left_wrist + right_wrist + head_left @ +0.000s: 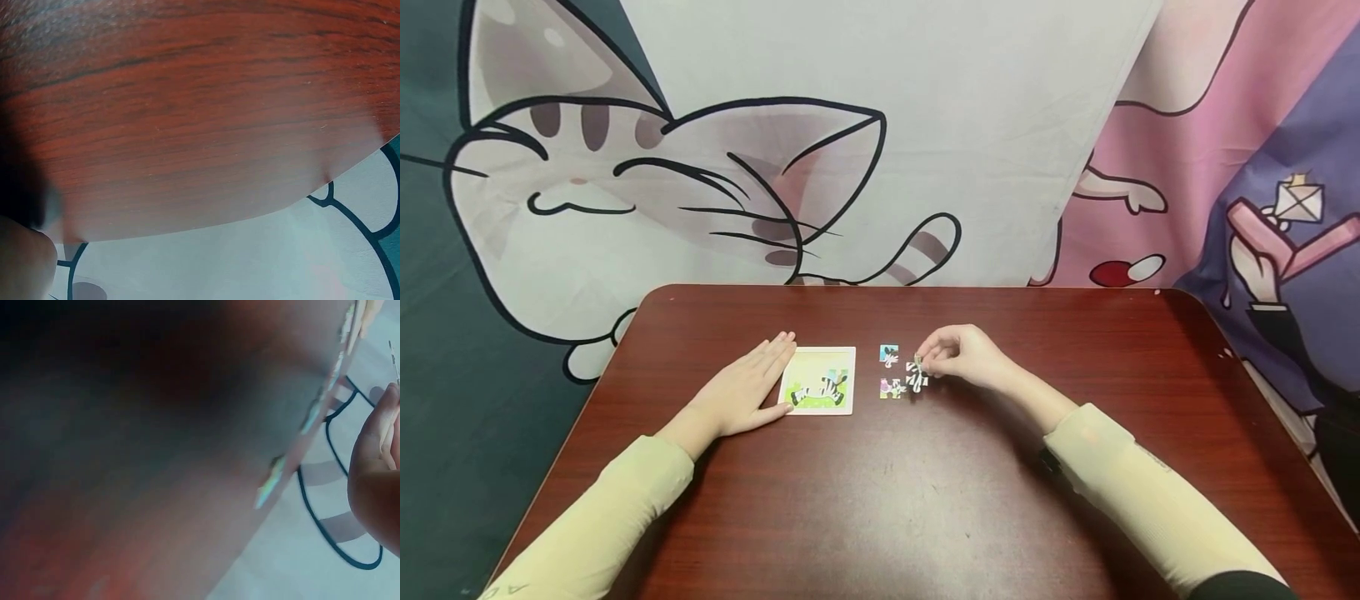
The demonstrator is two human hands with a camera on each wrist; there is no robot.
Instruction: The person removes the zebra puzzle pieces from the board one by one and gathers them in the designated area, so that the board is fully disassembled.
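A small square puzzle board [854, 375] with a pale border shows part of a zebra on green. My left hand [741, 392] lies flat along its left side, fingers straight, with fingertips and thumb at its edge. To the right of the board, my right hand [966, 357] pinches a black-and-white striped puzzle piece [916, 380] between thumb and fingers. In the right wrist view the held piece [394, 359] appears edge-on above the table. Beside it lie a blue puzzle piece [889, 355] and a pink-and-green puzzle piece [891, 389].
Everything rests on a dark red-brown wooden table [887, 517] with rounded far corners. Behind its far edge hangs a cloth [985, 125] printed with a cartoon cat. The left wrist view holds mostly tabletop [200, 125] and cloth.
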